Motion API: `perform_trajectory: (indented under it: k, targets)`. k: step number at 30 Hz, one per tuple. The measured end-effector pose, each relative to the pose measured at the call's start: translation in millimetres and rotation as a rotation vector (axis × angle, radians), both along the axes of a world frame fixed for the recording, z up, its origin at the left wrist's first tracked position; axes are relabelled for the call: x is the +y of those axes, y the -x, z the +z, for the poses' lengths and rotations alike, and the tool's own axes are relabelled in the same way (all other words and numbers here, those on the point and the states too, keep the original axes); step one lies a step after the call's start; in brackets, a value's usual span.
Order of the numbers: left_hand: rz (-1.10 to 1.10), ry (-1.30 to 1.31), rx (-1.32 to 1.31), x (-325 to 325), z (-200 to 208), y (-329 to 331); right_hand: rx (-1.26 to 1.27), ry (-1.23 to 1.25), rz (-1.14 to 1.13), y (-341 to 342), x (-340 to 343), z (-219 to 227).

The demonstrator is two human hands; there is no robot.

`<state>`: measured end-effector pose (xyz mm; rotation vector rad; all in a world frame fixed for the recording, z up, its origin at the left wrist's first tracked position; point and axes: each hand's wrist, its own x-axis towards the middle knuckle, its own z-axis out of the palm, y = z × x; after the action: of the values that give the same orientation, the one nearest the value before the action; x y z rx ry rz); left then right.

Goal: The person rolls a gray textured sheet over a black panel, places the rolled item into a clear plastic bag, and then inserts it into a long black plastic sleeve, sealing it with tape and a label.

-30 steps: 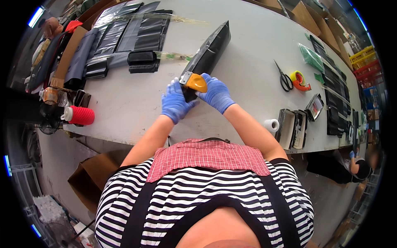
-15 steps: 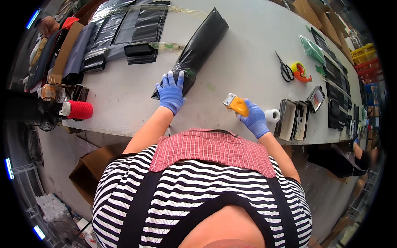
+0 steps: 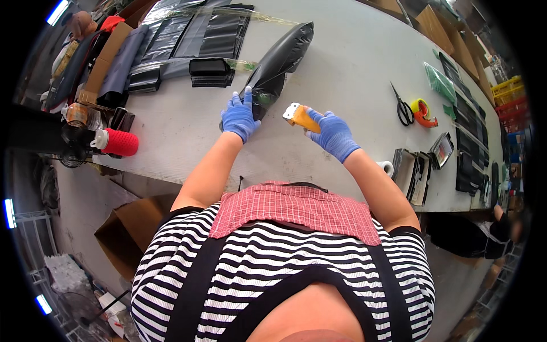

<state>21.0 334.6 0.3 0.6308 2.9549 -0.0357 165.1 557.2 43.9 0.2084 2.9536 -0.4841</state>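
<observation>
My left hand (image 3: 240,121), in a blue glove, lies with its fingers stretched out over the near end of a glossy black plastic bag (image 3: 283,57). The bag slants away to the right and looks puffed at its far part. Beneath my palm, its near end is mostly hidden. In my right hand (image 3: 335,135), gloved too, is a small yellow-orange hand tool (image 3: 302,118) with a pale metal-looking head. That head points left toward the bag and stays apart from it. I cannot make out the tool's exact kind.
Black scissors (image 3: 403,108) and an orange tape dispenser (image 3: 424,114) lie on the right. Narrow boxes (image 3: 404,171) and a white roll (image 3: 385,167) stand nearer. Black film stacks (image 3: 225,37) lie far left, a red-sleeved bottle (image 3: 121,142) near left. A co-worker (image 3: 470,235) is at the right.
My right hand has moved left and up with the yellow tool, closer to the bag. The bag has puffed up and looks rounder. My left hand remains on its near end.
</observation>
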Motion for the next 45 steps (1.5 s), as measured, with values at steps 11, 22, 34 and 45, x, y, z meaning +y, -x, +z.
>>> perform_trajectory:
  k: [11, 22, 34, 45]
  targets:
    - [-0.094, -0.480, -0.413, -46.9, -40.0, 94.6, -0.641, -0.267, 0.375, 171.0, -63.0, 3.4]
    - [0.103, -0.327, -0.301, -13.2, -11.3, 113.6, -0.013, 1.136, -0.528, 32.1, 123.1, -64.3]
    - [0.257, -1.353, -1.361, 17.8, -48.8, 69.4, -0.203, 1.124, -0.559, -36.0, 34.6, -74.0]
    - [-0.245, -1.829, -1.301, 111.2, 32.9, 30.0, -0.008, 1.444, -0.415, -12.6, -5.1, 31.8]
